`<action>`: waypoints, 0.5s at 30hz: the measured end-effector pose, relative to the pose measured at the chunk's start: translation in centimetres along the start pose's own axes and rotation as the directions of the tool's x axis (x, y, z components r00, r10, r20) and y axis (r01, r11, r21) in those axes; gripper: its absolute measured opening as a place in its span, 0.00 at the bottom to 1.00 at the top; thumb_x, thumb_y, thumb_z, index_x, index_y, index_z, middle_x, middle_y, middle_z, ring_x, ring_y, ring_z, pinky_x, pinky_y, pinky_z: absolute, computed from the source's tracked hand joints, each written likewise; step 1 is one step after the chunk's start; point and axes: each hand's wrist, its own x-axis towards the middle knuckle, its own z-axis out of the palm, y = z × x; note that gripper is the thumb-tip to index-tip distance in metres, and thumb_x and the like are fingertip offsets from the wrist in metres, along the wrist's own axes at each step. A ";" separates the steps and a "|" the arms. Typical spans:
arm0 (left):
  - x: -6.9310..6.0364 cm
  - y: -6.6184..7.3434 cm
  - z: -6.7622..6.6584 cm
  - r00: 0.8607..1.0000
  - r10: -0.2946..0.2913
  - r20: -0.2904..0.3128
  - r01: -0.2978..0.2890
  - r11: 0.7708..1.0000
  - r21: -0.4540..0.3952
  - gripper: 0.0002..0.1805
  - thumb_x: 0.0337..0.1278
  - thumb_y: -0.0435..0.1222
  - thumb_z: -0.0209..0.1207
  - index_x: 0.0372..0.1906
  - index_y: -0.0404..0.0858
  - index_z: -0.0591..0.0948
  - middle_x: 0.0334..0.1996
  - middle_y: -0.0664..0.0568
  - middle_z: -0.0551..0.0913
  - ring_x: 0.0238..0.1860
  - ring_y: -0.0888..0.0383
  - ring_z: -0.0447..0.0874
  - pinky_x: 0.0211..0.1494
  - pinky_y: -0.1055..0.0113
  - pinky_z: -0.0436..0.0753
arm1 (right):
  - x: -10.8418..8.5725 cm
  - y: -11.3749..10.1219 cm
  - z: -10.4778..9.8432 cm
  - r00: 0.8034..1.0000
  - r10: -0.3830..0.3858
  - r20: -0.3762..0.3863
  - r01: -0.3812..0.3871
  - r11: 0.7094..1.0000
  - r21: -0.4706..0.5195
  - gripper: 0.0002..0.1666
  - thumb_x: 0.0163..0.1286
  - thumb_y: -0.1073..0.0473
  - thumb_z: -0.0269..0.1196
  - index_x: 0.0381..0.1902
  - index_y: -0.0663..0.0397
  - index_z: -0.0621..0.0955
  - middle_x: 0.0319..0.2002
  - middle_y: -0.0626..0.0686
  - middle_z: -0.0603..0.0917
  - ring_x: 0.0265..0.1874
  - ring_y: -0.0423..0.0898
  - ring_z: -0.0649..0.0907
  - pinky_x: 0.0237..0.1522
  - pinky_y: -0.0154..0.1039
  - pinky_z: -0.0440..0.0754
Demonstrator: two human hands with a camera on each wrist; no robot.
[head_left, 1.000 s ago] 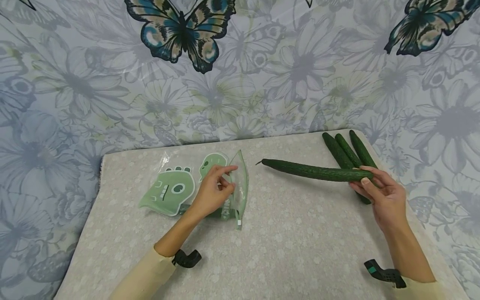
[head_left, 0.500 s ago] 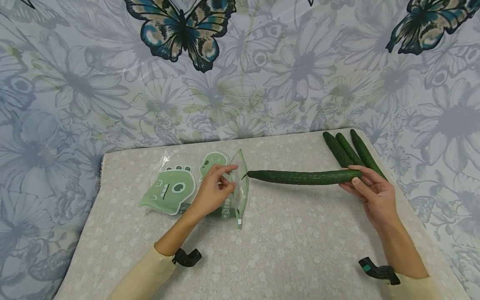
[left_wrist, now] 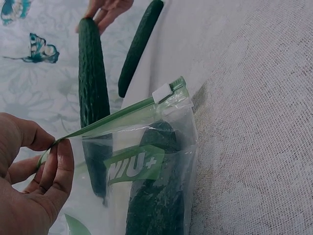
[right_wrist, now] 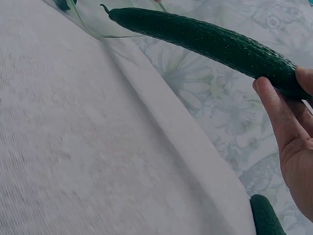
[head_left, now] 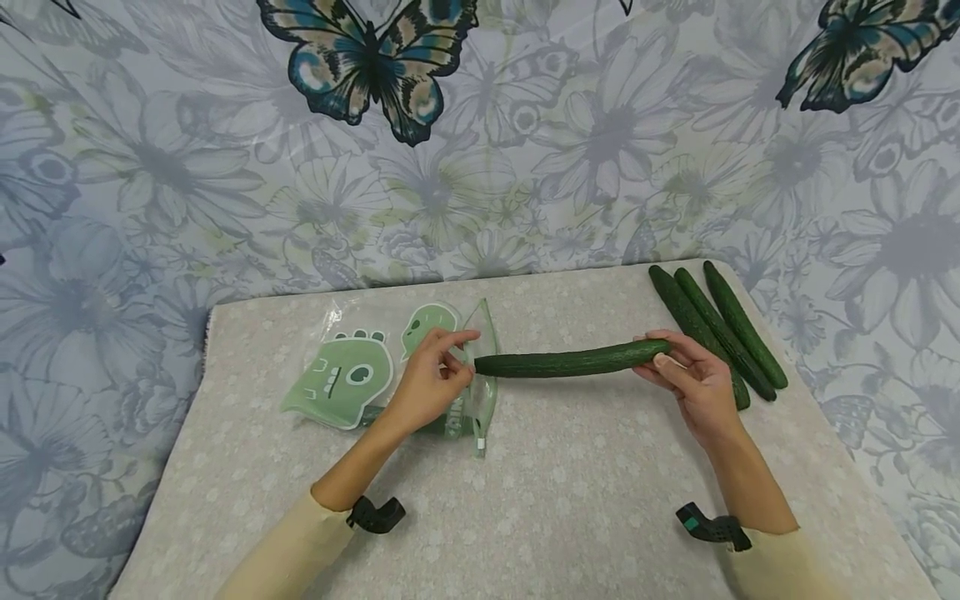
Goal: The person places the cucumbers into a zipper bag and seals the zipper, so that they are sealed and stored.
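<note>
The left hand [head_left: 427,381] pinches the green rim of a clear zip bag [head_left: 345,379] printed with green cartoon creatures. In the left wrist view, the bag's mouth is spread, its white slider [left_wrist: 162,93] sits near one end, and a cucumber [left_wrist: 155,205] lies inside. The right hand [head_left: 697,385] grips another cucumber [head_left: 562,363] by its right end, thumb on one side and fingers on the other. This cucumber's stem end is at the bag's mouth, close to the left fingers; in the left wrist view its tip shows through the clear plastic.
Three cucumbers [head_left: 742,325] lie side by side at the table's back right, beyond the right hand. A pale patterned cloth [head_left: 570,483] covers the table. Behind its back edge hangs a fabric [head_left: 600,167] with flowers and butterflies.
The right hand has moved left with its cucumber, bringing the stem end from beside the bag to its mouth. The left hand and bag have hardly moved.
</note>
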 end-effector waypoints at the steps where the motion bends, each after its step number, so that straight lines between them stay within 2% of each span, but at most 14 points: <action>1: 0.0 0.0 0.0 1.000 0.000 0.001 0.000 1.000 0.000 0.26 0.73 0.31 0.62 0.72 0.48 0.81 0.55 0.47 0.75 0.34 0.57 0.80 0.38 0.71 0.82 | 0.1 0.3 0.2 1.000 0.005 0.003 -0.005 1.000 -0.008 0.21 0.79 0.81 0.51 0.66 0.78 0.77 0.59 0.57 0.90 0.55 0.48 0.93 0.55 0.45 0.89; 9: 0.1 -0.1 0.2 1.000 0.006 -0.004 -0.006 1.000 0.016 0.26 0.72 0.31 0.63 0.72 0.49 0.81 0.55 0.47 0.76 0.34 0.56 0.81 0.38 0.70 0.83 | 1.3 2.2 1.8 0.998 0.057 0.009 -0.056 0.995 -0.080 0.20 0.81 0.76 0.56 0.67 0.76 0.76 0.59 0.54 0.90 0.54 0.45 0.93 0.56 0.44 0.89; 15: 0.2 0.0 0.3 1.000 0.018 0.002 -0.019 0.999 0.040 0.26 0.73 0.33 0.62 0.73 0.46 0.81 0.54 0.48 0.76 0.31 0.56 0.77 0.36 0.70 0.80 | 2.0 3.4 2.9 0.997 0.073 0.023 -0.071 0.994 -0.089 0.21 0.81 0.75 0.56 0.68 0.76 0.76 0.59 0.53 0.89 0.55 0.45 0.92 0.57 0.43 0.90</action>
